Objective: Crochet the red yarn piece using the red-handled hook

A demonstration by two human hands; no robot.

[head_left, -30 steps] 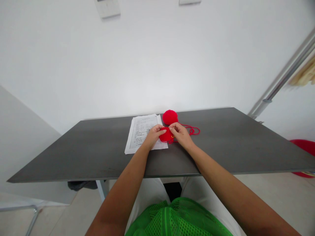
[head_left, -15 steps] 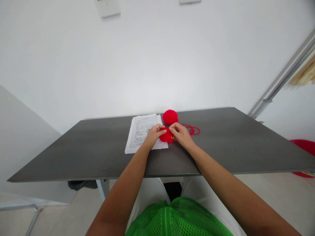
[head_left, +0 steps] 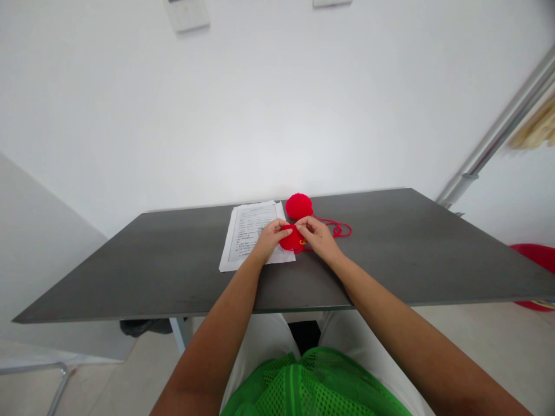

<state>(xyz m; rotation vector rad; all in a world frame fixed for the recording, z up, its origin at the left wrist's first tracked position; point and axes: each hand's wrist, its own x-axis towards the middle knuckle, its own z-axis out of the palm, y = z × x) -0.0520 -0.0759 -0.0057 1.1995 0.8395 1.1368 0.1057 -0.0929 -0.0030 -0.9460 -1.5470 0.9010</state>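
A small red crocheted piece (head_left: 291, 239) is held between my two hands over the lower right part of the printed sheets. My left hand (head_left: 271, 238) pinches its left upper edge between thumb and fingers. On the other side my right hand (head_left: 318, 236) pinches its upper right edge. A small yellow item (head_left: 302, 242), perhaps a stitch marker, shows on the piece beside my right fingers. Just behind the hands lies a ball of red yarn (head_left: 299, 206). Its loose strand (head_left: 342, 230) loops on the table to the right of my right hand.
Printed paper sheets (head_left: 243, 237) lie left of and under my hands on the dark grey table (head_left: 390, 248). A white wall (head_left: 277, 115) rises behind it. At the right are a metal pole (head_left: 507, 133) and a red object (head_left: 535, 254); a black bag (head_left: 145, 326) is below left.
Both hands keep their pinch on the red crocheted piece with hardly any movement. The whole view has shifted very slightly.
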